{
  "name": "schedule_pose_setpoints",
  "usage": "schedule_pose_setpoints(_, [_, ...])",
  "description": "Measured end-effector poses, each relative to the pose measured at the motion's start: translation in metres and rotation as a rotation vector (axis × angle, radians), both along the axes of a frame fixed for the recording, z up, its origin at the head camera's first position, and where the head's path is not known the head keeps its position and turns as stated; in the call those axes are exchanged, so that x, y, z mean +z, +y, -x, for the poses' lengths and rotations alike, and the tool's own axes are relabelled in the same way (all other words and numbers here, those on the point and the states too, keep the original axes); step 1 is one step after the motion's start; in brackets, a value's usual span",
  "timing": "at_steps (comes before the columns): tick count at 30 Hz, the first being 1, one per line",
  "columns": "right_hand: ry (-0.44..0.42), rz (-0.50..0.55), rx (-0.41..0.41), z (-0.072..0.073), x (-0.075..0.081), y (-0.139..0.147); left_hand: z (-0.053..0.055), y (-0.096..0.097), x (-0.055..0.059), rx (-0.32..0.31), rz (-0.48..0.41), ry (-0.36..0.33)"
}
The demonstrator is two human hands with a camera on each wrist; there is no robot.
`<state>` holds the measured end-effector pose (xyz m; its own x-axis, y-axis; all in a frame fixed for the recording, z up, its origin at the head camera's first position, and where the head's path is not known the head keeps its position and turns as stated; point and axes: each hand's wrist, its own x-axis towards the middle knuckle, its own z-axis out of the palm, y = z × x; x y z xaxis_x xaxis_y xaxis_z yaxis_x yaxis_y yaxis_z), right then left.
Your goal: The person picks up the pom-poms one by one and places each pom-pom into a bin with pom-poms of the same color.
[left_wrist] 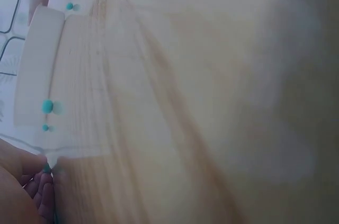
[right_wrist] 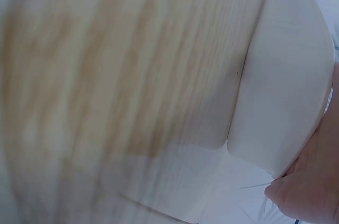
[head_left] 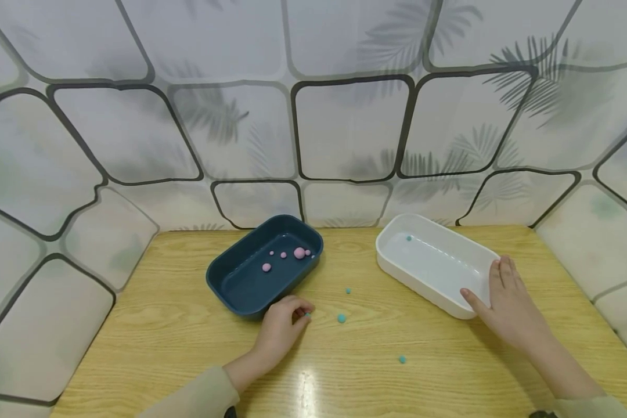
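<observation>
Here, left hand [head_left: 282, 328]: its grip is pinching a small teal ball [head_left: 307, 314] between thumb and fingertips, low over the bench [head_left: 355, 383]; I can't tell whether the ball is clear of the wood.
Right hand [head_left: 512, 307]: its grip is spread, the fingers laid nearly straight on the rim at the near right end of the white tray [head_left: 439, 264], the thumb set apart from them.
Handling the pinched ball: to my eye it wants a light fingertip squeeze, enough that it doesn't roll off, not so much that it squashes if it is soft; the knuckles would do well to keep off the navy tray [head_left: 242, 284] just beside them.
Steadying the white tray: a gentle, even press seems enough; leaning on one end could slide or tip it.
Teal balls: five that I can see, one in the pinch, three loose on the bench [head_left: 342, 318] between and in front of the trays, one in the white tray [head_left: 409, 238].
Pink balls [head_left: 299, 253]: five, all in the navy tray, one clearly larger.
Trays: two, well apart, one navy, one white.
</observation>
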<state>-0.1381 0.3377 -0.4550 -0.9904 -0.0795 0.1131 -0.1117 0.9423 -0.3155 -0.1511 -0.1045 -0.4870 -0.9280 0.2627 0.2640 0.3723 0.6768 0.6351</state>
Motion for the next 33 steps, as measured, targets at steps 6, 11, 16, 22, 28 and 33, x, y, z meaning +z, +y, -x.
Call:
schedule_pose_setpoints(6, [-0.011,0.000,0.000,0.000,0.001,0.000,0.001,0.001,0.001,-0.009,-0.013,-0.048])
schedule_pose_setpoints(11, [-0.009,0.001,-0.004,0.000,0.000,0.000,0.004,0.004,0.002,0.003,-0.067,-0.098])
schedule_pose_setpoints(16, [-0.015,0.000,-0.006,0.000,0.000,0.000,0.007,0.006,0.002,0.033,-0.176,-0.187])
schedule_pose_setpoints(22, [-0.011,0.004,-0.002,0.001,0.001,0.000,0.013,0.012,0.008,0.082,-0.361,-0.313])
schedule_pose_setpoints(28, [-0.002,-0.002,-0.001,0.001,0.000,0.000,0.015,0.027,0.017,0.097,-0.558,-0.494])
schedule_pose_setpoints(33, [0.004,0.000,-0.002,0.001,-0.001,0.001,0.019,0.039,0.019,0.082,-0.634,-0.574])
